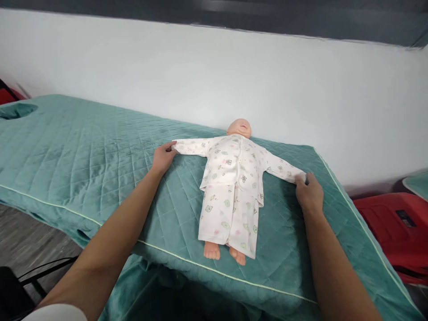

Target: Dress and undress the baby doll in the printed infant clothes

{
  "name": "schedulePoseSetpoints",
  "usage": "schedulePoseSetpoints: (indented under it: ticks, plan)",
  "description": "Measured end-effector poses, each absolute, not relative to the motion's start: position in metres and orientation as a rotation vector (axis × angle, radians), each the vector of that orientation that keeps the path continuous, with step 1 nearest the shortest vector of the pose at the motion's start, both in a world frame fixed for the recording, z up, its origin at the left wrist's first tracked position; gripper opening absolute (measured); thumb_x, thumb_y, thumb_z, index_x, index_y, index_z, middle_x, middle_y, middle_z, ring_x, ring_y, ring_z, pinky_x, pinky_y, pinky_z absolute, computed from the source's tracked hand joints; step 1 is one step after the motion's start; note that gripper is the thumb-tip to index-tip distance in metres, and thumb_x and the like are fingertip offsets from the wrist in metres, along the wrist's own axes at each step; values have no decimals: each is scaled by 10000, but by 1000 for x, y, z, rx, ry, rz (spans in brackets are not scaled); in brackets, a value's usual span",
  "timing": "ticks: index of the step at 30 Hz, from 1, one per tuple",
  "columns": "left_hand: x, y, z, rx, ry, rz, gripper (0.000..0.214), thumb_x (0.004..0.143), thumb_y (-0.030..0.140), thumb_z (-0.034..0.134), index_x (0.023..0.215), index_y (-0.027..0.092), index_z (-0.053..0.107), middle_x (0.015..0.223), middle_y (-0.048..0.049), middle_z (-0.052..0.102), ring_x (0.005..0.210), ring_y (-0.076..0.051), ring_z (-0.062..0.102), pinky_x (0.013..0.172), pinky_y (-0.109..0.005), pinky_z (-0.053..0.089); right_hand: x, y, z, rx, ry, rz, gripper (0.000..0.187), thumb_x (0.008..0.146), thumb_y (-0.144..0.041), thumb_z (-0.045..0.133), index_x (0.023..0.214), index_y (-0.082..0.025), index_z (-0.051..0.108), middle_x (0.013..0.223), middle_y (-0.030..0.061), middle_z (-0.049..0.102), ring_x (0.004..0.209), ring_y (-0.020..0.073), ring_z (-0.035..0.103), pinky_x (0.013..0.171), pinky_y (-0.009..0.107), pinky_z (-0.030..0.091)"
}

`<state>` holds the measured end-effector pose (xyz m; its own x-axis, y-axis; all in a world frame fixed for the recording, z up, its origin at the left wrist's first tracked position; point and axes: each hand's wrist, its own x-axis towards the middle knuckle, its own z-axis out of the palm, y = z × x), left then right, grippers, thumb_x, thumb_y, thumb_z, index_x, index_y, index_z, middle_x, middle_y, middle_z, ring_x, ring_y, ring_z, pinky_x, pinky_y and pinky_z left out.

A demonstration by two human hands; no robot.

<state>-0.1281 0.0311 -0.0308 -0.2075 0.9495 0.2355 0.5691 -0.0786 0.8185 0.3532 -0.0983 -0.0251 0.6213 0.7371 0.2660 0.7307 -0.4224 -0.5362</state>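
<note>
A baby doll (239, 127) lies on its back on a teal quilted bed (83, 151), dressed in a white printed shirt (230, 162) and matching trousers (229, 218), bare feet toward me. Its arms are stretched out sideways. My left hand (163, 157) pinches the cuff of the sleeve on the left. My right hand (309, 192) grips the end of the sleeve on the right, fingers curled over the cloth.
A white wall runs behind the bed. A red plastic object (394, 227) stands to the right of the bed. The bed has a face hole (16, 110) at its far left. Dark cables and a black object (13, 290) lie on the grey floor at lower left.
</note>
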Motion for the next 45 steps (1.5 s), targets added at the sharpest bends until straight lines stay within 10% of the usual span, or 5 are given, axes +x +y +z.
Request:
schedulePoseSetpoints:
  ticks: [13,25,33,45]
  plan:
    - [-127,16,-29,1558,1760,1446,296,939,249,536,1187,132,647,1072,-45,703,979,-137,627,929,-309,507,251,-174,-27,-1607,-1325,111,433,931,-406,578,1321,-220,617,1434,116,615,1363,287,546,1173,546,389]
    - [-77,-239,-49,1904,1330,972,379,898,314,600,1254,440,609,1123,-32,690,1062,-271,667,940,-486,544,134,-288,-29,-1399,-1680,384,472,913,-199,609,1339,-385,525,1472,42,570,1445,329,441,1129,650,420]
    - [-54,-240,-45,1932,1432,981,47,937,255,570,959,234,606,921,-16,670,883,-216,638,829,-407,451,117,-270,-29,-1535,-1813,-39,93,939,-165,599,987,-242,575,1395,92,623,1411,353,448,1121,676,344]
    - [-63,-266,-50,1891,1418,1123,69,981,213,537,919,209,569,864,-5,630,796,-150,601,727,-285,479,132,-298,-25,-1387,-1752,160,212,952,-140,589,1106,-280,625,1393,59,597,1410,280,450,1141,544,388]
